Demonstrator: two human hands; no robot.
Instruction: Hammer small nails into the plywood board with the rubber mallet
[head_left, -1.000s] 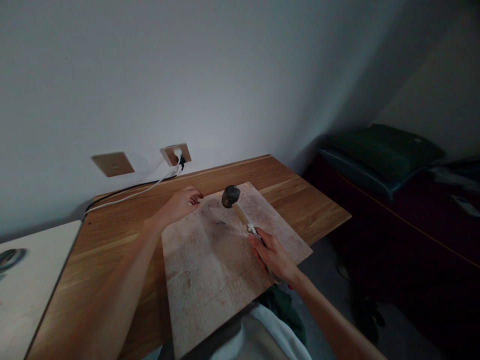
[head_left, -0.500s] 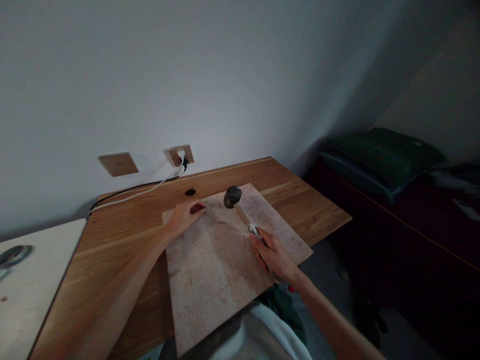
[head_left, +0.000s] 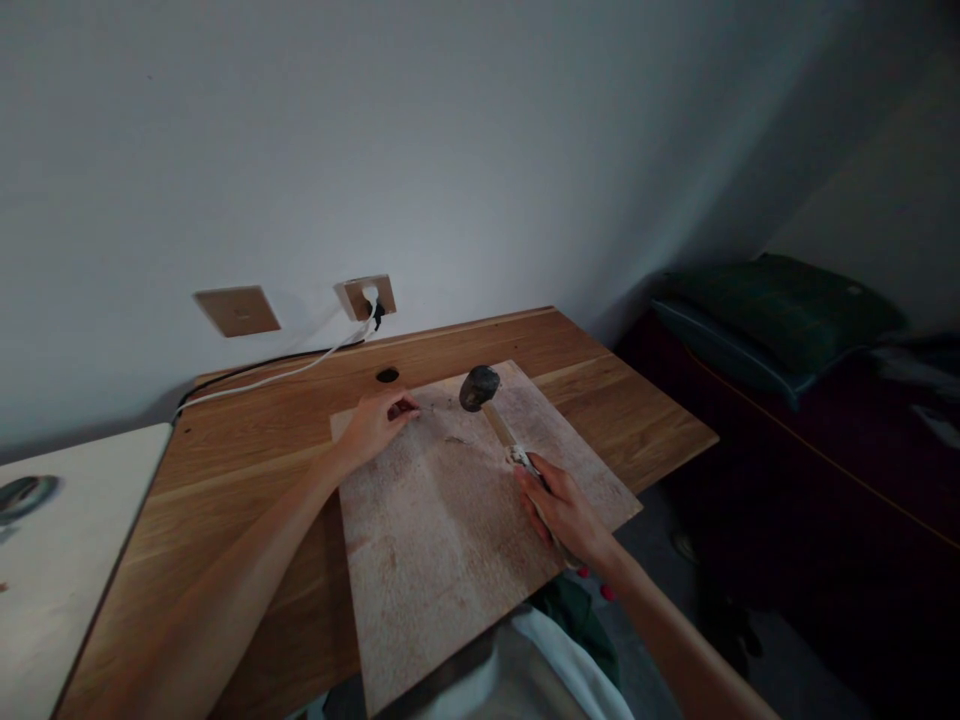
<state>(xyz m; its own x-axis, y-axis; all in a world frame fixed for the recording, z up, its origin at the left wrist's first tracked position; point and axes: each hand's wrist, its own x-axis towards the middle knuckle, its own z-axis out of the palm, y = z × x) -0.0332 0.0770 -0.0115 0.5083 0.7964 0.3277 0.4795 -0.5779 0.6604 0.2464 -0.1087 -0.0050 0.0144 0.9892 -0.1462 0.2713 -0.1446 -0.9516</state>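
Note:
A worn pale board (head_left: 442, 530) lies on a wooden desk (head_left: 247, 470). My right hand (head_left: 562, 508) is closed round the wooden handle of a hammer (head_left: 491, 405), whose dark head is raised above the board's far part. My left hand (head_left: 375, 425) rests on the board's far left corner, fingers pinched on a small dark thing (head_left: 403, 407) that I cannot name.
A white cable (head_left: 285, 370) runs from a wall socket (head_left: 366, 297) along the desk's back edge. A dark hole (head_left: 388, 375) sits in the desk behind the board. A white surface (head_left: 52, 560) adjoins at left. A dark bed with cushion (head_left: 780, 310) stands at right.
My left hand came back from the desk's rear onto the board's far corner, with a small dark thing in its fingers. The hammer stayed raised in my right hand.

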